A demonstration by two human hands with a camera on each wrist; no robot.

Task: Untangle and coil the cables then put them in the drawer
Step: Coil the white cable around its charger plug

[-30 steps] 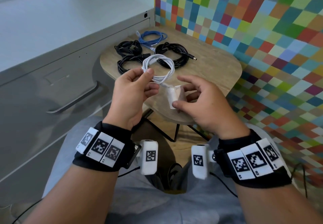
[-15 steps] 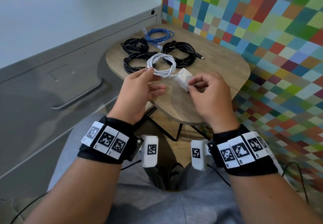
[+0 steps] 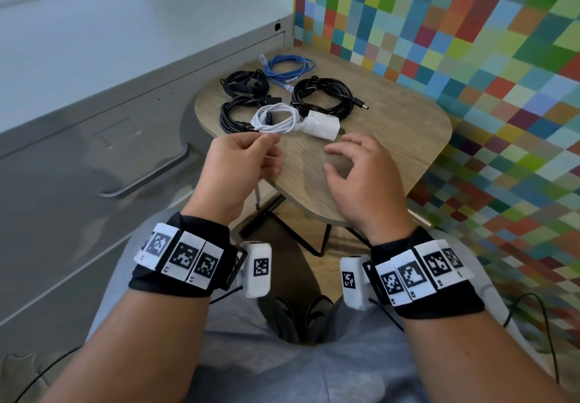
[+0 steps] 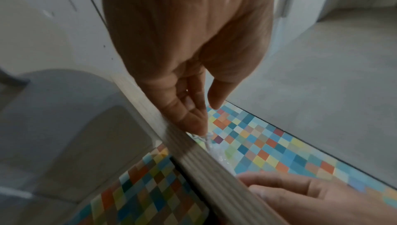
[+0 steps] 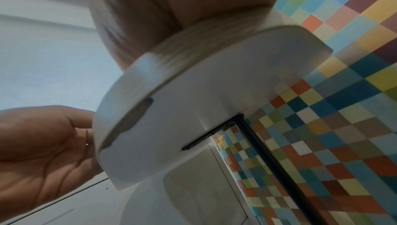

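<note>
A coiled white cable [image 3: 276,118] with its white charger block [image 3: 321,124] lies on the small wooden table [image 3: 392,138]. Behind it lie a blue coil [image 3: 287,68] and three black coils [image 3: 320,98] [image 3: 246,82] [image 3: 235,113]. My left hand [image 3: 266,154] hovers just in front of the white coil with fingers loosely bent and thumb apart; in the left wrist view its fingertips [image 4: 197,125] reach the blurred white cable [image 4: 209,142]. My right hand [image 3: 339,157] hangs over the table near the charger, fingers relaxed and holding nothing.
A grey cabinet stands on the left with a closed drawer [image 3: 62,182] and its metal handle [image 3: 150,179]. A wall of coloured squares [image 3: 470,41] runs behind and to the right of the table. My knees are under the table's near edge.
The white cable and charger, held in both hands before, now lie on the table. Both hands have let go and drawn back toward me.
</note>
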